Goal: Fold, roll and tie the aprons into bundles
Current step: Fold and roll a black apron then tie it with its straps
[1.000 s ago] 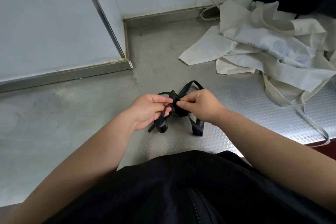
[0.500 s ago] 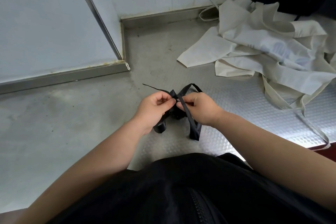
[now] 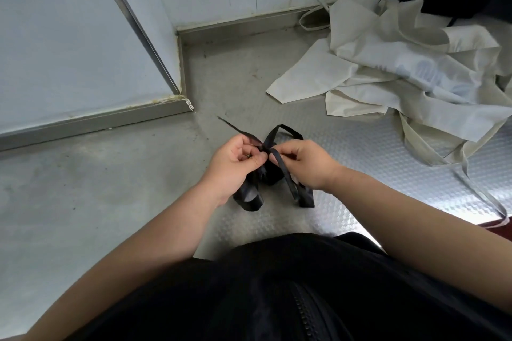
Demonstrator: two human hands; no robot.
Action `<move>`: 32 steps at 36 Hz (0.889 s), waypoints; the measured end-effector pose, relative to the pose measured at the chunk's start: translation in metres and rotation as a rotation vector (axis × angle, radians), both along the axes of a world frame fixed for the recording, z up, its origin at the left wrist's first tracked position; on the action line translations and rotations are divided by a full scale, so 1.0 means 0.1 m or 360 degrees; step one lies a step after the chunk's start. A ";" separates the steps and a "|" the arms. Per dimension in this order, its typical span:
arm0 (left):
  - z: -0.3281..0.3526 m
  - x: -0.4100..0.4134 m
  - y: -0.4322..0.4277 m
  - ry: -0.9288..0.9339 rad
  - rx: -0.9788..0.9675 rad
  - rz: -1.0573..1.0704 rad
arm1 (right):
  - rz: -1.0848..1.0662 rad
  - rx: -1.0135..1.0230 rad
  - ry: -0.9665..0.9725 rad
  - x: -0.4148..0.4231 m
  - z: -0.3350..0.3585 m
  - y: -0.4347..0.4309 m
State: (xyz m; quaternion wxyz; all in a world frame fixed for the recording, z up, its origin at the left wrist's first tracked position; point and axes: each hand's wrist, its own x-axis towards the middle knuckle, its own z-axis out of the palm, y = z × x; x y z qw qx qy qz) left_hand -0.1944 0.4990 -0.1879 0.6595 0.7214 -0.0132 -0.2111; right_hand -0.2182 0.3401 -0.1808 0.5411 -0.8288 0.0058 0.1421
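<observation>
We tie the bundle (image 3: 265, 176), centre frame.
Left hand (image 3: 234, 165) and right hand (image 3: 309, 166) each pinch a limp, likely slick tie (image 3: 304, 199) close against it; we grip there.

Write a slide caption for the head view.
Left hand and right hand tie black straps round an apron bundle beside cream aprons.

Our left forearm (image 3: 155, 232) and right forearm (image 3: 415, 219) are bare from the lower corners of the frame to the left hand (image 3: 235, 165) and right hand (image 3: 311, 167) at centre. Across the bottom we wear a black, faintly glossy garment (image 3: 249, 293) with a dark zipper (image 3: 308, 314) down its middle.
</observation>
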 end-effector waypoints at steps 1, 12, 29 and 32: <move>0.00 0.01 0.01 0.0005 -0.0007 -0.0022 | 0.0022 -0.0006 0.0008 0.00 0.00 0.00; -0.02 -0.04 -0.01 -0.0033 0.0016 0.0016 | -0.0140 0.0066 0.0336 -0.02 0.09 0.03; 0.06 -0.18 0.02 -0.0099 0.0013 -0.0041 | 0.0191 -0.0518 -0.0362 -0.12 0.02 0.10; 0.05 -0.19 0.03 -0.0095 0.0040 -0.0036 | 0.0265 -0.0624 -0.0311 -0.11 0.03 0.11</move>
